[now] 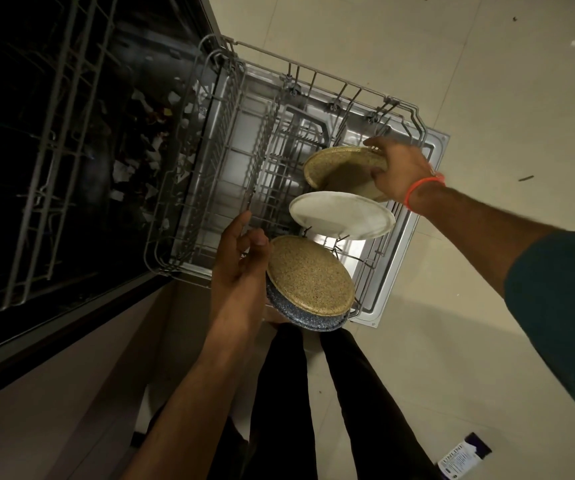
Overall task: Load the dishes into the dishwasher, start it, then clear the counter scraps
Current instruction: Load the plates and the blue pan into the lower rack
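The dishwasher's lower rack (230, 140) is pulled out over the open door (400, 251). My right hand (400, 171) grips the rim of a speckled tan plate (341, 171), tilted on edge over the rack's right side. A white plate (341, 214) stands in the rack just in front of it. My left hand (241, 268) holds a small stack at the rack's near corner: a speckled tan plate (310, 271) on top of a blue speckled dish (299, 315). Its fingers are loosely spread against the stack's left side.
The dark dishwasher interior (71, 133) with the upper rack (54, 98) fills the left. Scraps lie inside the tub (147, 140). Beige floor tiles (486, 81) surround the door. A packet (466, 457) lies on the floor at bottom right. My legs (313, 393) stand by the door's near edge.
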Demonstrator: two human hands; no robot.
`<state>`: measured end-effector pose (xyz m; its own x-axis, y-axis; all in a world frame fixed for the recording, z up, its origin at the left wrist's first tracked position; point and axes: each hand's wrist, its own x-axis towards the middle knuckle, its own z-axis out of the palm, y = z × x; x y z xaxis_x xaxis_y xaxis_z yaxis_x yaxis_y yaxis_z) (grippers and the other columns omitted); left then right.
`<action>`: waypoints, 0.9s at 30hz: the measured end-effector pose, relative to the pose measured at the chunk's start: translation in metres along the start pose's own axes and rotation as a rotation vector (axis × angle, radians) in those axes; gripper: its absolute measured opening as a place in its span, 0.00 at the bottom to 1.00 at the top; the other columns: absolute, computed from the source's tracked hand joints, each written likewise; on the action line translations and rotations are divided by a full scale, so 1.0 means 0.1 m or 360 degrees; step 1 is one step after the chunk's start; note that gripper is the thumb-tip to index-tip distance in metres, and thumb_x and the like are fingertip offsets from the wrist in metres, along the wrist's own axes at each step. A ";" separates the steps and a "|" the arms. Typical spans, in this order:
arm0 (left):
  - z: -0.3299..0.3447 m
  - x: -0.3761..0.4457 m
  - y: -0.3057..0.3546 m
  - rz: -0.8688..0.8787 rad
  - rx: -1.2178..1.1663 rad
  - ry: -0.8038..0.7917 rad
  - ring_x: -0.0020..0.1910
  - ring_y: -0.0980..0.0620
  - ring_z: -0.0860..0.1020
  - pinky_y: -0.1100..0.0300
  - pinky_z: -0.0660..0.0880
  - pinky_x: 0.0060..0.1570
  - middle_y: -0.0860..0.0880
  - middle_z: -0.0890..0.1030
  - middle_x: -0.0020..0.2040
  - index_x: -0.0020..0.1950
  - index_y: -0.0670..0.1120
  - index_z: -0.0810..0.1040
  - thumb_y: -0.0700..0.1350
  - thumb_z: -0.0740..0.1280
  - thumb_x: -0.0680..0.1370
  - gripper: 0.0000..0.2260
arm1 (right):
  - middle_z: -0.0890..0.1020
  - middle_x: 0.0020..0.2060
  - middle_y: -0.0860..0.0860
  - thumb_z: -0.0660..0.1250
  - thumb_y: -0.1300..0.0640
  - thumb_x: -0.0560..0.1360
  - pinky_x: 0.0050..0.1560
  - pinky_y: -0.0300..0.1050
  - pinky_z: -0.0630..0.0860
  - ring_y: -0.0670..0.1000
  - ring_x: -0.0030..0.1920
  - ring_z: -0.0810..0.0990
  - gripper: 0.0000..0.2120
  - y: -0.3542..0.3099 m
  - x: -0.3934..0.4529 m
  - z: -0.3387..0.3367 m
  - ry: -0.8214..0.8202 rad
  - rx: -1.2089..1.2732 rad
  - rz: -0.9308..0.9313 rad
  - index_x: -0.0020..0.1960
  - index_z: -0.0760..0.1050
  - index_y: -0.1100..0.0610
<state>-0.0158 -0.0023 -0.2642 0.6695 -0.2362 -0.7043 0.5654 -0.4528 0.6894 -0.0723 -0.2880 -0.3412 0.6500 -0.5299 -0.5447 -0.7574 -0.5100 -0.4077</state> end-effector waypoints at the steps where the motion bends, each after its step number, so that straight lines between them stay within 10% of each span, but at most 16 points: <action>1: -0.01 0.00 -0.01 -0.0012 0.0008 -0.0009 0.65 0.53 0.80 0.44 0.74 0.68 0.55 0.81 0.65 0.70 0.64 0.74 0.53 0.68 0.81 0.17 | 0.79 0.65 0.58 0.70 0.62 0.76 0.65 0.50 0.73 0.60 0.65 0.77 0.27 0.01 0.00 -0.01 0.0014 0.0003 -0.0004 0.74 0.70 0.52; 14: -0.18 -0.21 -0.26 -0.0129 0.0012 -0.0013 0.63 0.53 0.80 0.45 0.74 0.69 0.57 0.82 0.60 0.74 0.58 0.72 0.45 0.68 0.83 0.20 | 0.78 0.64 0.56 0.63 0.53 0.75 0.70 0.51 0.68 0.57 0.66 0.73 0.21 -0.11 -0.53 0.40 0.0413 0.0173 -0.0155 0.67 0.75 0.56; 27: -0.37 -0.35 -0.54 -0.0377 0.0161 -0.0157 0.58 0.59 0.79 0.62 0.76 0.48 0.53 0.80 0.63 0.69 0.62 0.72 0.43 0.67 0.83 0.18 | 0.83 0.57 0.54 0.64 0.59 0.76 0.61 0.49 0.77 0.57 0.58 0.80 0.14 -0.30 -1.86 1.36 -0.0297 0.0022 -0.0135 0.59 0.81 0.53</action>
<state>-0.0522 0.0622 -0.2708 0.4714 -0.1935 -0.8605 0.6465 -0.5878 0.4863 -0.1785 -0.0822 -0.3270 0.6897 -0.3503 -0.6337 -0.7021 -0.5374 -0.4671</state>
